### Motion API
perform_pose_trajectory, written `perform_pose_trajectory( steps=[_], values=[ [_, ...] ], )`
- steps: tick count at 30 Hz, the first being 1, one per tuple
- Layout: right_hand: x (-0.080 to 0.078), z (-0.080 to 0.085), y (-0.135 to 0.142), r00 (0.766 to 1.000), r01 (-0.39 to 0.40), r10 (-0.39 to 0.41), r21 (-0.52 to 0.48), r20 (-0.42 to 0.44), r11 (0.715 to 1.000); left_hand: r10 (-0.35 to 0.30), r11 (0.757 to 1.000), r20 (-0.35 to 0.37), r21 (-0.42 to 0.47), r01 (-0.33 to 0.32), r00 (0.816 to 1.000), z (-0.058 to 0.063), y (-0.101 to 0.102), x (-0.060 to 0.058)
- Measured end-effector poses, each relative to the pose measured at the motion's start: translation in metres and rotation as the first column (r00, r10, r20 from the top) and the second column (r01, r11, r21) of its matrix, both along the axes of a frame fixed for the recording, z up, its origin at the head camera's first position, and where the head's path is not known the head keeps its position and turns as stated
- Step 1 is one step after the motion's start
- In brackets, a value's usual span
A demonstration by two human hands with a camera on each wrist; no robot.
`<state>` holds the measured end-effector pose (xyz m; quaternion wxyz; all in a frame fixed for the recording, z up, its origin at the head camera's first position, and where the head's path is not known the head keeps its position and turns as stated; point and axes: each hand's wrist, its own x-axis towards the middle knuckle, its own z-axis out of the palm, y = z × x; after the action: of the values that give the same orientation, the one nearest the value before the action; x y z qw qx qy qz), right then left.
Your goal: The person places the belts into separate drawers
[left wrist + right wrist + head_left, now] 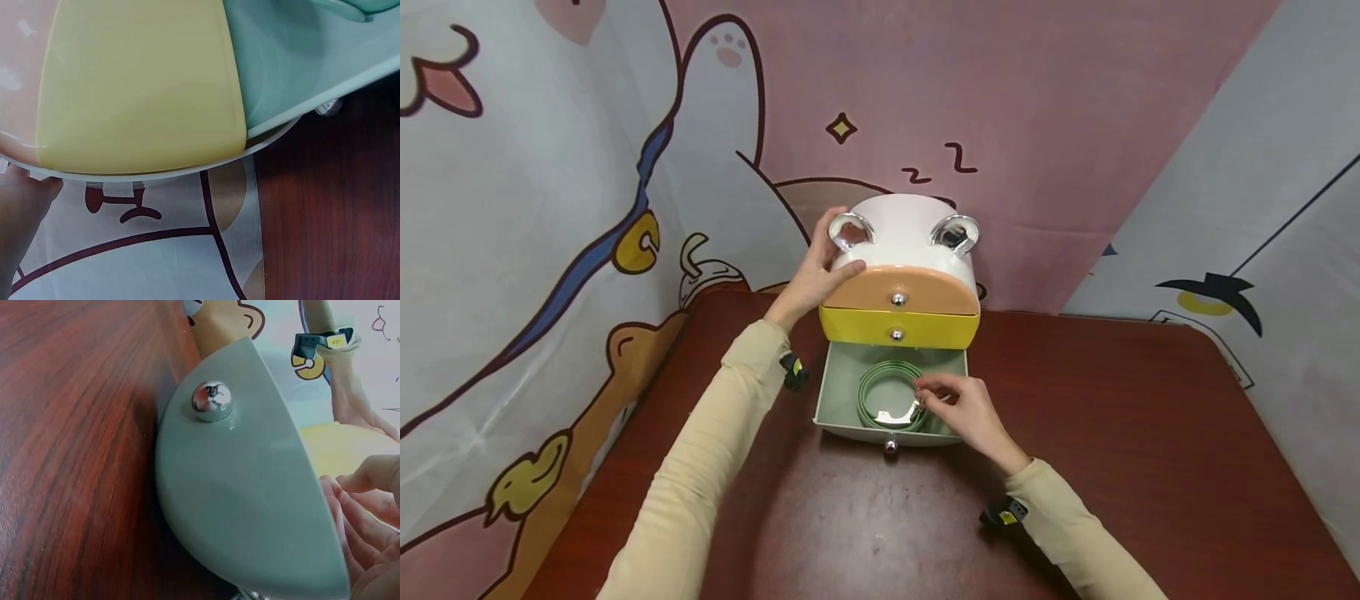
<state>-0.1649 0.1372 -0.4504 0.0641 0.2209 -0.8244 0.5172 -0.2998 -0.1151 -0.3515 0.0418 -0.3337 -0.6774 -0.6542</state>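
A small animal-shaped drawer cabinet (904, 229) stands on the table, with a white top and two silver ears. My left hand (817, 271) grips its left side beside the ear, thumb across the front edge. Its lowest drawer, pale green (838, 396), is pulled out. Inside lies a coiled green strap (865, 392) with a shiny metallic bit at its right side. Over the drawer's right part, my right hand (966, 410) pinches the coil's right edge between thumb and fingertips. In the right wrist view the drawer front (231, 481) hides the coil.
The orange drawer (925, 287) and yellow drawer (932, 330) above are closed, each with a silver knob. Another silver knob (891, 445) sticks out from the green drawer's front. Behind the dark red table (1112, 433) hangs a cartoon-printed cloth (1022, 108).
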Motion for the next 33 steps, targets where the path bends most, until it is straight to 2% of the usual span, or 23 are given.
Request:
perform_pose_trajectory(
  steps=[2,9,15,21,28,33],
  values=[
    [-0.002,-0.008,0.002,1.000,-0.007,0.007,-0.016,-0.001,1.000,0.007,1.000,0.005,-0.008,-0.007,1.000,0.001,0.000,0.001],
    [0.005,-0.010,0.001,0.997,-0.070,0.069,-0.061,-0.014,0.996,0.003,1.000,0.015,-0.004,-0.003,1.000,0.001,0.000,0.000],
    [0.013,-0.009,-0.005,0.996,-0.071,0.075,-0.088,0.053,0.994,0.002,1.000,0.020,-0.009,-0.002,1.000,0.000,-0.001,0.000],
    [0.020,-0.012,-0.011,0.993,-0.098,0.102,-0.076,0.059,0.992,-0.001,1.000,0.024,-0.013,0.002,1.000,0.001,-0.001,0.001],
    [0.030,-0.014,-0.014,0.976,-0.144,0.156,-0.086,0.154,0.986,-0.006,1.000,0.024,-0.013,0.007,1.000,0.001,-0.001,0.001],
    [0.035,-0.019,-0.016,0.971,-0.168,0.181,-0.095,0.155,0.981,-0.006,1.000,0.021,-0.016,0.007,1.000,0.001,-0.002,0.002]
  ],
)
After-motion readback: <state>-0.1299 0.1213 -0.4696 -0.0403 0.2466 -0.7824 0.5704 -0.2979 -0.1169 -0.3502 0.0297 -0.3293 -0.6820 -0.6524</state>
